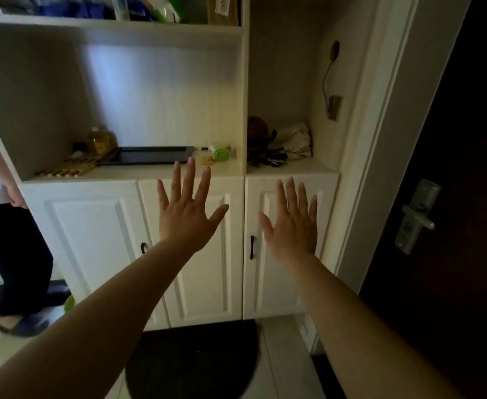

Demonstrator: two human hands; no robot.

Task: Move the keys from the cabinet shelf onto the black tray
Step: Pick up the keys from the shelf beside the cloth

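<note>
Both arms are stretched out toward the white cabinet [190, 254], backs of the hands up and fingers fanned wide. The left hand [189, 214] hangs in front of the middle cabinet door, its fingertips reaching up to the edge of the shelf; its grip is spread open and holds nothing. The right hand [292, 223] hovers before the right-hand door, just beside the dark door handle [251, 247], its grip likewise splayed and empty.

On the wide open shelf [150, 172] lies the black tray [147, 155], flat, with nothing I can make out on it. To its left stand an amber bottle [101, 141] and a slatted wooden piece [66, 167]; to its right sit a green roll [221, 153] and a small yellow scrap [207, 161].

The keys [268, 160] look to be the dark bunch in the narrower right compartment, near the front edge of that shelf, below a reddish round thing [258, 126] and beside a crumpled pale cloth [295, 141]. It is dim there and I cannot tell the single keys apart.

A second person [11, 254] in dark trousers stands at the left. A dark half-round mat [193, 361] lies on the floor before the cabinet, and a dark door with a metal lever handle [416, 217] is at the right.
</note>
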